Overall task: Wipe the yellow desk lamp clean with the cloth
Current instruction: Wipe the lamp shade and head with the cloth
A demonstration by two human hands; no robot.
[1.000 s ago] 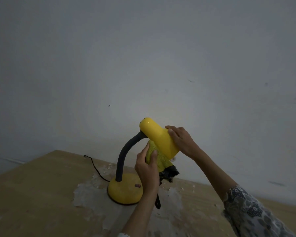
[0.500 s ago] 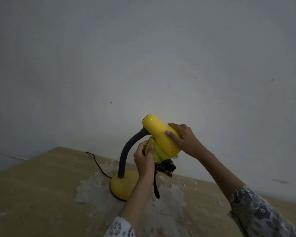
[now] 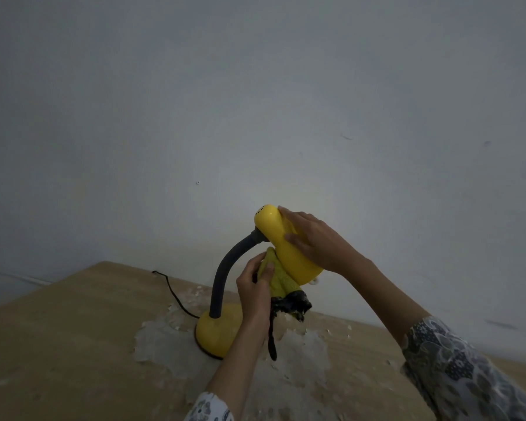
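Head view: one lamp [image 3: 289, 253], one cloth [image 3: 278, 279], two hands.

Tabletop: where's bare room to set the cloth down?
The table is bare left of the lamp base and its cord. Crowded at centre: left hand presses the cloth under the shade, held by the right hand.

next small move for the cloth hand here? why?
Probably slide the left hand with the cloth down along the underside of the lamp shade toward its open rim. The cloth is bunched against the shade's lower side near the neck, while the right hand grips the shade from above, steadying it, so the underside looks like the surface being worked.
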